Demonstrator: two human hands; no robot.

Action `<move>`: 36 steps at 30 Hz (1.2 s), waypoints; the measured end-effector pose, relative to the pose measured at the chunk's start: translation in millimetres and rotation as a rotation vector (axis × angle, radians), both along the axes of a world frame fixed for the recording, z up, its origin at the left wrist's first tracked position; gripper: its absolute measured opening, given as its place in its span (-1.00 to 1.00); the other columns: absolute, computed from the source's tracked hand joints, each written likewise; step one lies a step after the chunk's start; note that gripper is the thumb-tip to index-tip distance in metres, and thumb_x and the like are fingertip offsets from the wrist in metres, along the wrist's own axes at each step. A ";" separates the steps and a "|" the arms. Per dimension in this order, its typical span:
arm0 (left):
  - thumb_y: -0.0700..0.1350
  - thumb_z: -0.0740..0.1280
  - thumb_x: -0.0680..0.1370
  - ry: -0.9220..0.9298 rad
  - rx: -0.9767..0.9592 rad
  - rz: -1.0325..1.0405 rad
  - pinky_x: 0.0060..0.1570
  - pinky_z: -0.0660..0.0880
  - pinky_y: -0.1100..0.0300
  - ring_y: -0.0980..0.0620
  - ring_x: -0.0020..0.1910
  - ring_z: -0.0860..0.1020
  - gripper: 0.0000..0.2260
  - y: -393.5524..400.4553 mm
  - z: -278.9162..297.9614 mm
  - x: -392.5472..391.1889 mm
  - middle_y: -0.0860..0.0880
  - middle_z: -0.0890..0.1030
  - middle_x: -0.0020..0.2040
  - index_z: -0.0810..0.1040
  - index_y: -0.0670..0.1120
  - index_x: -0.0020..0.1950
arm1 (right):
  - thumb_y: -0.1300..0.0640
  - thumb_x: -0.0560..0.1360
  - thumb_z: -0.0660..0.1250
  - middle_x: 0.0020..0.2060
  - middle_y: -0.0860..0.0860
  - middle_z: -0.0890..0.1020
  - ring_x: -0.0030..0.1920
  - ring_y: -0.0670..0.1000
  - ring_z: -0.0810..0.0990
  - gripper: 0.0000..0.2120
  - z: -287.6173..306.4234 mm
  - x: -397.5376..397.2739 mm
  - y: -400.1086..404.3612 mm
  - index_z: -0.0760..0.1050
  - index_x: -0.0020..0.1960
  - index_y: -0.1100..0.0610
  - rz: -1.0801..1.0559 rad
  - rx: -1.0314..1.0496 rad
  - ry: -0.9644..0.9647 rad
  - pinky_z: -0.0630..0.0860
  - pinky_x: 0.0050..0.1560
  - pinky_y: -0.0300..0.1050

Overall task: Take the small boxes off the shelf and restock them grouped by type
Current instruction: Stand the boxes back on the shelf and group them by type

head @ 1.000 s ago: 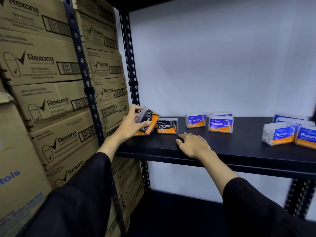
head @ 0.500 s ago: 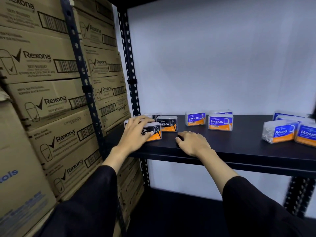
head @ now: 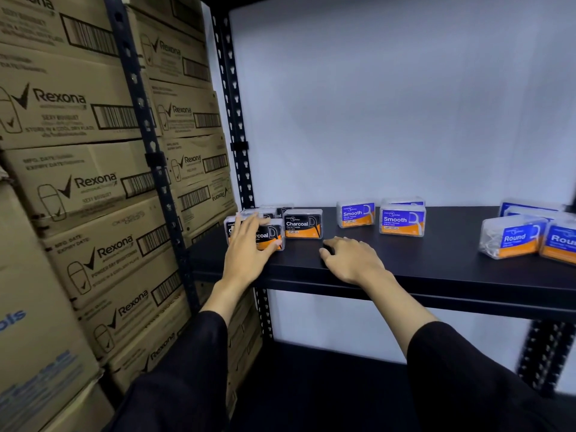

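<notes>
On the black shelf [head: 436, 269] the small clear boxes stand in groups. At the left end are Charcoal boxes: one at the front [head: 270, 237], a second [head: 303, 227] to its right, more [head: 274, 211] behind. My left hand [head: 246, 247] lies flat against the front Charcoal box, fingers spread, thumb across its lower edge, not gripping it. My right hand [head: 352, 260] rests palm down on the shelf, holding nothing. Two blue Smooth boxes [head: 355, 215] [head: 402, 221] stand mid-shelf. Blue Round boxes [head: 511, 240] [head: 561, 243] sit at the right.
Stacked Rexona cartons [head: 93, 182] fill the rack to the left, behind a black perforated upright [head: 149, 151]. A second upright [head: 233, 120] marks the shelf's left end. A white back wall [head: 389, 104] closes the bay. Below the shelf is a dark lower level [head: 311, 385].
My left hand brought a tilted Charcoal box down onto the shelf's left end and has let go, now resting flat against its front. My right hand has stayed in place.
</notes>
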State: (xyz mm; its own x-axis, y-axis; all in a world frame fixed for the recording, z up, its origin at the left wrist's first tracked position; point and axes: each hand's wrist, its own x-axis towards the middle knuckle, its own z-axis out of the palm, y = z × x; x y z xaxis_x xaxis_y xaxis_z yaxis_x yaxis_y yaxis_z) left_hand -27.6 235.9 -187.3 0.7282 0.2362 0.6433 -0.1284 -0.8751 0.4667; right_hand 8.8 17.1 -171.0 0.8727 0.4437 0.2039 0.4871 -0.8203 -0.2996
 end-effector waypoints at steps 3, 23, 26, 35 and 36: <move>0.08 0.40 0.49 0.045 0.007 0.027 0.44 -0.12 -0.23 -0.11 0.55 -0.05 -0.59 2.5 -0.2 7.5 0.08 0.18 0.54 0.40 0.05 0.29 | -0.06 0.62 0.00 0.39 0.05 0.41 0.38 0.10 0.36 -0.55 -0.5 0.8 0.1 0.34 0.43 0.06 0.002 -0.001 -0.002 0.21 0.40 0.06; 0.06 0.26 0.59 0.085 0.016 -0.056 0.46 0.03 -0.12 0.01 0.53 0.11 -0.58 -31.8 18.7 -42.9 0.02 0.19 0.54 0.34 0.08 0.44 | 0.05 0.62 0.06 0.20 0.10 0.58 0.19 0.16 0.51 -0.67 -9.5 -47.4 -31.3 0.49 0.25 0.13 -0.050 0.159 -0.058 0.42 0.13 0.00; 0.01 0.25 0.60 0.023 0.021 -0.131 0.21 0.41 0.06 0.05 0.26 0.45 -0.75 -68.3 22.0 -68.3 0.06 0.50 0.28 0.49 0.03 0.26 | 0.17 0.58 0.16 0.17 0.10 0.61 0.18 0.15 0.53 -0.72 -14.4 -73.0 -58.3 0.53 0.21 0.15 -0.042 0.307 -0.077 0.49 0.15 0.01; -0.02 0.27 0.55 0.268 0.044 -0.327 0.03 0.51 0.10 0.02 0.00 0.59 -0.88 -198.6 -44.5 -106.8 0.06 0.64 -0.02 0.58 0.04 0.01 | 0.11 0.55 0.18 0.10 0.15 0.62 0.07 0.22 0.57 -0.74 -77.0 -138.2 -169.0 0.53 0.18 0.09 -0.235 0.216 -0.081 0.53 0.09 0.09; -0.02 0.27 0.56 0.323 0.052 -0.344 0.04 0.51 0.09 0.00 0.01 0.59 -0.88 -210.6 -61.3 -106.9 0.06 0.63 0.00 0.58 0.05 0.01 | 0.11 0.55 0.17 0.12 0.14 0.61 0.08 0.21 0.57 -0.74 -92.3 -142.7 -180.3 0.52 0.19 0.10 -0.256 0.186 -0.052 0.52 0.08 0.05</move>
State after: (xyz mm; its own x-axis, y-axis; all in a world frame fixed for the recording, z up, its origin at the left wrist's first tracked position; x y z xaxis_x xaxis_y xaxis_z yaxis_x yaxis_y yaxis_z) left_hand -134.5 25.3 -248.6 0.9233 -0.0802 0.3757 -0.2705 -0.8302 0.4875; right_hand -133.9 -163.3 -263.2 0.9375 0.1620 0.3080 0.2904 -0.8519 -0.4357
